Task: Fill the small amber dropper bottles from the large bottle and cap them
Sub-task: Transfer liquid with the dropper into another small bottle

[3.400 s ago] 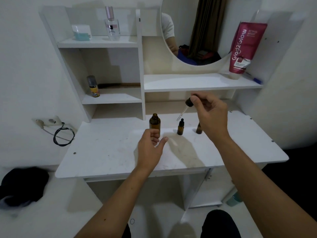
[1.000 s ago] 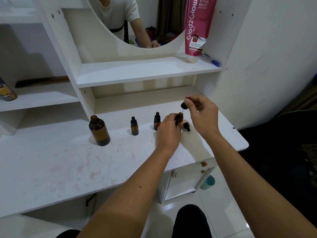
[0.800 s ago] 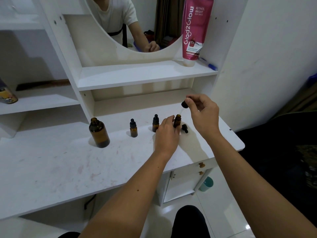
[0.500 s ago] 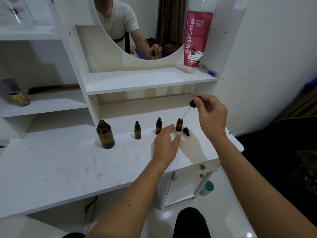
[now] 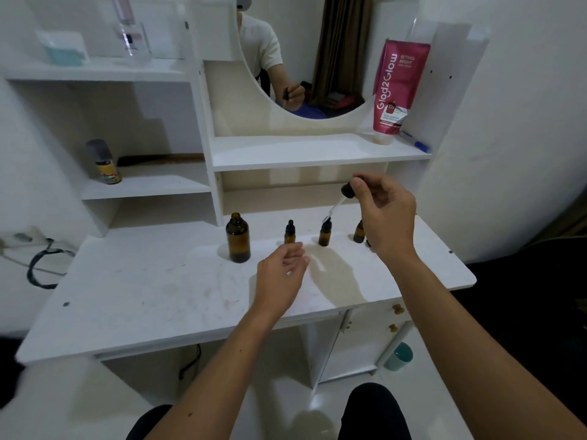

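Observation:
The large amber bottle [image 5: 238, 238] stands uncapped on the white desk [image 5: 152, 290]. To its right stand three small amber bottles in a row: one capped [image 5: 289, 232], a second capped one [image 5: 325, 234], and a third [image 5: 359, 231] partly hidden behind my right wrist. My right hand [image 5: 386, 214] pinches the black bulb of a long dropper [image 5: 341, 198] held in the air, glass tip pointing down-left just above the middle small bottle. My left hand [image 5: 282, 277] hovers over the desk in front of the small bottles, fingers loosely curled, holding nothing.
A pink Glad2Glow tube [image 5: 398, 87] and a blue pen [image 5: 414, 142] sit on the shelf under the mirror. A small can [image 5: 104, 163] stands on the left shelf, a perfume bottle [image 5: 130, 36] above it. A black cable [image 5: 41, 265] hangs at the left desk edge.
My left hand let go of the rightmost small bottle and drew back toward me and left. My right hand lifted the dropper out and carries it leftward above the row.

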Demonstrator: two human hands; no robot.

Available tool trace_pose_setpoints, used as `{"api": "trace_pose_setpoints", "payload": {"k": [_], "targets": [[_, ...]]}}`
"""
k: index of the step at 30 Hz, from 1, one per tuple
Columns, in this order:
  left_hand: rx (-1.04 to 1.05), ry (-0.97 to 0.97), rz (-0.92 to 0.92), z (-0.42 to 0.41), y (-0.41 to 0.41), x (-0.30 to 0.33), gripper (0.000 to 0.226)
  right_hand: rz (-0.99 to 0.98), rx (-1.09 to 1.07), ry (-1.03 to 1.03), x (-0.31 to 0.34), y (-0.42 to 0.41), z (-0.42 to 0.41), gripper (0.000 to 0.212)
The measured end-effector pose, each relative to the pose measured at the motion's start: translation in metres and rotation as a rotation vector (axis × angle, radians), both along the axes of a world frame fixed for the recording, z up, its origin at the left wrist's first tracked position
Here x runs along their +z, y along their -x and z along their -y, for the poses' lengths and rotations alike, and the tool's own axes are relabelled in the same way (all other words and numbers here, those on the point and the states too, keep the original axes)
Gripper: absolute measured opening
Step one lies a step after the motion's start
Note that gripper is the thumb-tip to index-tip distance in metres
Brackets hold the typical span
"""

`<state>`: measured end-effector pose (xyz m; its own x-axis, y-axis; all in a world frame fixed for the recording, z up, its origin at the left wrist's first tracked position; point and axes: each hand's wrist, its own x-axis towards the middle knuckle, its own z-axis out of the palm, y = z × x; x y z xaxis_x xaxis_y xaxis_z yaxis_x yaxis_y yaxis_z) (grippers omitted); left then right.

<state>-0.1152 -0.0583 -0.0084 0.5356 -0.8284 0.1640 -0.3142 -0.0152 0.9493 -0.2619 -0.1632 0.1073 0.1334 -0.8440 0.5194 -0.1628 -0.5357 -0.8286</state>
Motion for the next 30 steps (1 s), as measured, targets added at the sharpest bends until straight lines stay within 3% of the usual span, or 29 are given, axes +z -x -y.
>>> {"api": "trace_pose_setpoints", "payload": {"k": [12,15,20,30], "targets": [[0.268,-0.016,0.03,-0.064,-0.083,0.006,0.03,0.069,0.209,0.006,0.005,-0.096,-0.047,0.017],[0.324,-0.028,0.009,-0.063,-0.092,0.008,0.037,0.101,0.244,-0.011,0.013,-0.111,-0.048,0.018],[0.257,-0.045,-0.017,-0.046,-0.094,0.01,0.064,0.082,0.27,0.007,0.016,-0.126,-0.046,0.018],[0.246,-0.043,-0.01,-0.04,-0.097,0.008,0.05,-0.045,0.313,0.022,-0.003,-0.144,-0.043,0.018]]}}
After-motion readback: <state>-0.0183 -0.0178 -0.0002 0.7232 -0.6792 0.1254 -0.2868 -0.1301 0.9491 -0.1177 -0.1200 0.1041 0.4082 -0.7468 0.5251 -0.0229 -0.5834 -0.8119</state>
